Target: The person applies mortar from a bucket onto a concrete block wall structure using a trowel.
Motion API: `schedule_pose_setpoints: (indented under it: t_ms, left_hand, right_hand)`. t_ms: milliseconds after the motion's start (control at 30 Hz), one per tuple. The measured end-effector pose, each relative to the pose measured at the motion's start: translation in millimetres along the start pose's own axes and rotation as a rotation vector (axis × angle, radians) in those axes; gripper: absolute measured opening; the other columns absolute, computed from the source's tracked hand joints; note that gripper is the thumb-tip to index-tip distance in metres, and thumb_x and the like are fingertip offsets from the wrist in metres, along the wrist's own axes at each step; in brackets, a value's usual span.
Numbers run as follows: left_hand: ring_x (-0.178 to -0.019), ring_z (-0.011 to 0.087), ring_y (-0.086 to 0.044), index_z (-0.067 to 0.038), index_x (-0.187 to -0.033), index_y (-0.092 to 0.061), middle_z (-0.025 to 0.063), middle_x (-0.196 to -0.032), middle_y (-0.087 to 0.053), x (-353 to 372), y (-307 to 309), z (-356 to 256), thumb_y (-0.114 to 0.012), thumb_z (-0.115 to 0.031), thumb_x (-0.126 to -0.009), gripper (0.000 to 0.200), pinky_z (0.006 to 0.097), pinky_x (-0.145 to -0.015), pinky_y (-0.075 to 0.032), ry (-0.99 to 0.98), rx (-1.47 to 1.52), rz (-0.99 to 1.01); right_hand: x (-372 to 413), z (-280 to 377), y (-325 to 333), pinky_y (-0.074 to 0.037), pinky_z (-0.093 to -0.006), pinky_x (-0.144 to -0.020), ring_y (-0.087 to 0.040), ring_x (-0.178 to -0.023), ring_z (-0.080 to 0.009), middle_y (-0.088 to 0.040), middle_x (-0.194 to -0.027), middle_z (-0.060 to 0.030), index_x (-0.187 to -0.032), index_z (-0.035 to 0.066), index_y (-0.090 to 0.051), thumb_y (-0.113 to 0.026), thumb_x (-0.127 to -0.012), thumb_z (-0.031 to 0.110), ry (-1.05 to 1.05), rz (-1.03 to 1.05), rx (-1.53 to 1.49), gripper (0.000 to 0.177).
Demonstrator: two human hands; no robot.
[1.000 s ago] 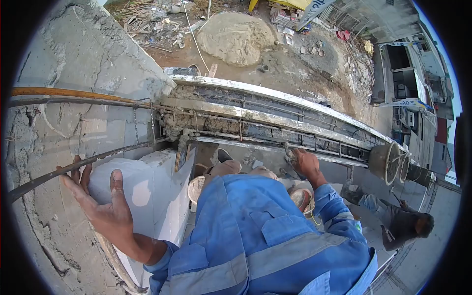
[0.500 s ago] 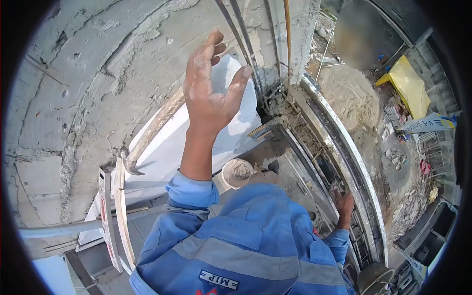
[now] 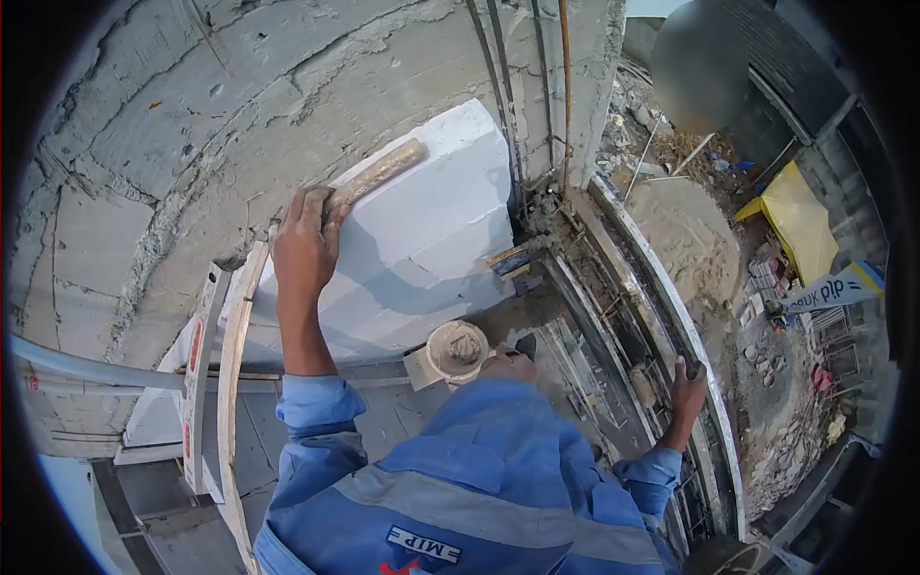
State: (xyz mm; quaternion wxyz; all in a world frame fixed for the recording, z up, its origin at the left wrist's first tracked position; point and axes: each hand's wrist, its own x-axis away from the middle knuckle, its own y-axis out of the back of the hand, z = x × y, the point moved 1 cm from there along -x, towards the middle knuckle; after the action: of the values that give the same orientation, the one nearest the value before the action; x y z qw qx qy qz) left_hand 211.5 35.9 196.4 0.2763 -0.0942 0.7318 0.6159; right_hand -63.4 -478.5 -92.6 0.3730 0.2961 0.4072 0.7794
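My left hand [image 3: 307, 240] is closed round the head end of a hammer [image 3: 381, 171] with a worn, light-coloured handle. The handle points up and to the right, on the top of a white block wall [image 3: 431, 230]; the hammer's head is hidden by my fingers. On the right, my right hand [image 3: 687, 388] is closed at the long pale edge of a formwork board [image 3: 661, 278]. A small dark thing shows at its fingers, too unclear to name.
A bucket [image 3: 457, 351] of grey mix stands below the block wall. At left a spirit level [image 3: 198, 374] and a wooden strip [image 3: 232, 374] lean upright. Steel bars [image 3: 544, 86] rise beside the rough concrete wall [image 3: 287, 86]. Beyond the formwork are rubble and a yellow sheet [image 3: 800, 216].
My left hand, raised and open before, has come down leftward and taken hold of the hammer. My right hand has moved outward to the board's edge. The view has shifted.
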Motion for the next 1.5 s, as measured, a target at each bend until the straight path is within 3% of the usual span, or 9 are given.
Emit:
schedule_pose_setpoints:
  t_ms: [133,367,500,633,767,1033,1133,1233,1500]
  left_hand:
    - [-0.087,0.0343,-0.062,-0.007,-0.110,-0.063,0.0133,-0.097,-0.063,5.4,18.0,-29.1,-0.064,-0.015,-0.088,0.024,0.0420,-0.075,-0.049,-0.260,0.086,-0.011]
    - [-0.094,0.0320,-0.063,-0.007,-0.113,-0.062,0.0128,-0.100,-0.065,27.8,-6.4,-146.4,-0.065,-0.023,-0.086,0.032,0.0411,-0.080,-0.052,-0.704,0.167,0.791]
    - [-0.095,0.0320,-0.063,-0.008,-0.112,-0.063,0.0131,-0.102,-0.066,29.3,-50.8,-168.9,-0.067,-0.025,-0.084,0.032,0.0411,-0.081,-0.052,-0.786,0.133,0.994]
    - [-0.095,0.0324,-0.063,-0.006,-0.114,-0.061,0.0149,-0.105,-0.066,-37.6,-46.4,-176.4,-0.075,-0.021,-0.077,0.042,0.0370,-0.087,-0.048,-0.804,0.475,0.528]
    - [-0.100,0.0287,-0.062,0.002,-0.122,-0.052,0.0163,-0.107,-0.065,-120.1,-58.1,-142.2,-0.074,-0.012,-0.079,0.051,0.0344,-0.090,-0.046,-0.234,0.501,-0.167]
    - [-0.105,0.0380,-0.060,0.007,-0.134,-0.041,0.0232,-0.113,-0.062,-132.2,-110.0,-126.7,-0.074,-0.021,-0.079,0.071,0.0410,-0.089,-0.047,-0.221,0.426,0.281]
    - [-0.107,0.0393,-0.059,0.010,-0.135,-0.038,0.0249,-0.115,-0.061,-132.9,-109.9,-127.4,-0.074,-0.022,-0.079,0.073,0.0423,-0.089,-0.047,-0.166,0.446,0.318]
    - [-0.107,0.0402,-0.059,0.012,-0.134,-0.038,0.0270,-0.117,-0.059,-133.3,-111.3,-127.7,-0.074,-0.022,-0.079,0.074,0.0427,-0.089,-0.047,-0.185,0.406,0.307]
    - [-0.108,0.0412,-0.058,0.011,-0.138,-0.031,0.0292,-0.118,-0.057,-133.4,-117.5,-124.9,-0.076,-0.014,-0.076,0.081,0.0426,-0.092,-0.046,-0.268,0.466,0.252]
  right_hand:
    - [55.8,119.4,61.3,-0.043,-0.0418,-0.094,-0.057,-0.108,-0.0374,-0.058,-0.116,-0.0255,-0.123,-0.007,-0.053,-0.066,-0.089,0.030,0.330,-0.244,-0.326,0.052]
    - [149.2,269.1,80.3,-0.045,-0.0453,-0.094,-0.057,-0.109,-0.0380,-0.060,-0.115,-0.0209,-0.126,0.007,-0.055,-0.066,-0.082,0.032,1.233,-0.088,-0.197,0.052]
    - [140.0,253.6,22.1,-0.047,-0.0457,-0.090,-0.060,-0.104,-0.0392,-0.061,-0.111,-0.0223,-0.121,0.006,-0.056,-0.062,-0.085,0.033,0.868,0.557,0.026,0.046]
    - [121.0,185.2,-57.0,-0.049,-0.0463,-0.077,-0.063,-0.087,-0.0392,-0.063,-0.098,-0.0217,-0.109,0.002,-0.057,-0.054,-0.093,0.037,0.622,0.579,-0.243,0.039]
    - [83.5,146.5,-78.1,-0.044,-0.0366,-0.053,-0.056,-0.057,-0.0211,-0.058,-0.073,-0.0093,-0.090,0.003,-0.056,-0.048,-0.099,0.039,-0.016,0.580,-0.567,0.038]
    - [-10.2,224.6,-62.7,-0.040,-0.0256,-0.039,-0.045,-0.044,-0.0103,-0.045,-0.061,0.0006,-0.089,0.011,-0.044,-0.042,-0.101,0.041,-0.311,-0.199,-1.311,0.032]
    - [14.5,270.9,-142.6,-0.040,-0.0287,-0.037,-0.045,-0.043,-0.0121,-0.046,-0.060,-0.0012,-0.088,0.009,-0.043,-0.042,-0.102,0.039,-0.298,-0.125,-1.343,0.033]
    - [56.2,288.3,-201.7,-0.039,-0.0285,-0.036,-0.043,-0.041,-0.0116,-0.047,-0.058,-0.0005,-0.089,0.008,-0.047,-0.045,-0.100,0.040,-0.281,0.812,-0.797,0.034]
    - [26.3,270.4,-180.4,-0.039,-0.0297,-0.037,-0.047,-0.044,-0.0117,-0.048,-0.059,-0.0004,-0.087,0.008,-0.050,-0.049,-0.098,0.041,-0.476,0.222,-1.316,0.034]
